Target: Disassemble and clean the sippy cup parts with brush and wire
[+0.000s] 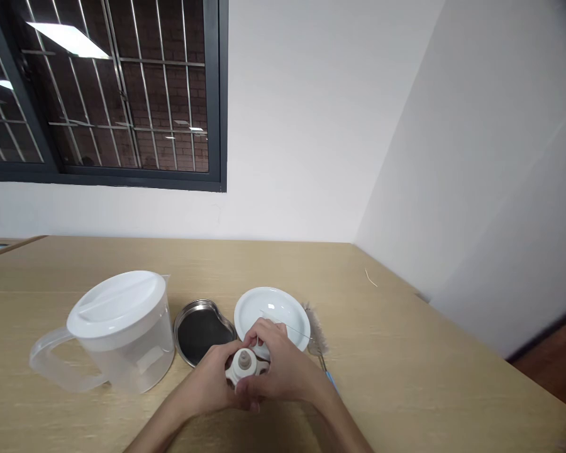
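Both hands meet low in the middle of the head view, around a small white plastic piece (244, 363) with a round collar, a greyish nozzle-like tip and arms at its sides. My left hand (216, 377) is closed on its left side. My right hand (283, 371) grips it from the right, with the thumb in front and the fingers curled behind. The underside of the piece is hidden by the hands. Just beyond my right hand lies a white dish (270, 301). A thin, clear line crosses the dish; I cannot make out what it is.
On the left stands a clear plastic pitcher (136, 368) with a white lid (117, 305). A metal kidney dish (202, 330) sits between pitcher and white dish. Right of the dish lies a bottle brush (317, 330) with a blue handle. A thin strand (370, 278) lies farther back on the table (429, 384).
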A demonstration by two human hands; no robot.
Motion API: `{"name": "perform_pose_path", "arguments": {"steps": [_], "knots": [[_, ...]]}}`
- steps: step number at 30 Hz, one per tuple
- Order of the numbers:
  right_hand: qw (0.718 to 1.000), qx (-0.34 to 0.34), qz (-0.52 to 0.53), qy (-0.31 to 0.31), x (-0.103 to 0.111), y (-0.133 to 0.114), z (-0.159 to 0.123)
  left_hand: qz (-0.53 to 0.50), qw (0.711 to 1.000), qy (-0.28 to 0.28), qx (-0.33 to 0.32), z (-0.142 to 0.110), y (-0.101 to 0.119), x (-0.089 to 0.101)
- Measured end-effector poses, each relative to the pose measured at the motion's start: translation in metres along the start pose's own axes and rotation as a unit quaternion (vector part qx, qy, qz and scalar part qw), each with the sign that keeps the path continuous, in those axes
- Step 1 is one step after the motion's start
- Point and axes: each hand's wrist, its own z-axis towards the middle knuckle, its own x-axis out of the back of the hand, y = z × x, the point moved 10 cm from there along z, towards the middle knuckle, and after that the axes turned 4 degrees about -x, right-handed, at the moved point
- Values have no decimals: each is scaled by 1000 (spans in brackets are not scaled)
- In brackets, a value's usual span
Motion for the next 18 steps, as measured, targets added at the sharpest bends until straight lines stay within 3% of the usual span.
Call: {"name": "perform_pose_path", "arguments": {"steps": [8,13,18], "knots": [[999,15,-5,30,2,-1,1,114,989,73,52,-2,-29,18],[995,90,-5,42,3,-13,3,48,997,47,27,0,-22,11],[993,108,12,36,4,-13,4,-2,999,38,18,3,-20,9]]}}
